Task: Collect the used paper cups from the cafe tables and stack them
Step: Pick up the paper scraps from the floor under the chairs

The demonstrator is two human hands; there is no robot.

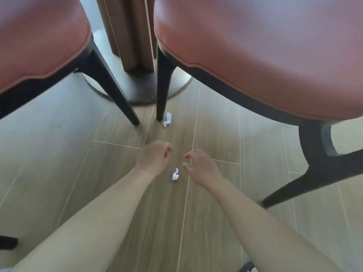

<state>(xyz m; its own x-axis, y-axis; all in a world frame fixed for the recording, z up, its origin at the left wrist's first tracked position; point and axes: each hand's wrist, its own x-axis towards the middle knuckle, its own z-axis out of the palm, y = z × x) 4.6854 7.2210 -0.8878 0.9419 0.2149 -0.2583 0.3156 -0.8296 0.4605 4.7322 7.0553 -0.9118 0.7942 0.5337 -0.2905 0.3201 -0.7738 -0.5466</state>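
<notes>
No paper cup shows in the head view. I look down at a wood-plank floor between two chairs. My left hand [154, 157] and my right hand [200, 166] reach down side by side over the floor, both empty with fingers loosely curled and apart. A small crumpled white paper scrap [175, 175] lies on the floor just below and between my hands, touching neither. A second, longer white paper scrap [167, 119] lies farther ahead, beside a chair leg.
A red-cushioned chair [39, 42] with black legs stands at the left, another red-cushioned chair [265, 52] at the right. Between them rises a brown table pedestal [129, 32] on a round metal base [141, 89]. Chair legs [121, 99] flank the farther scrap.
</notes>
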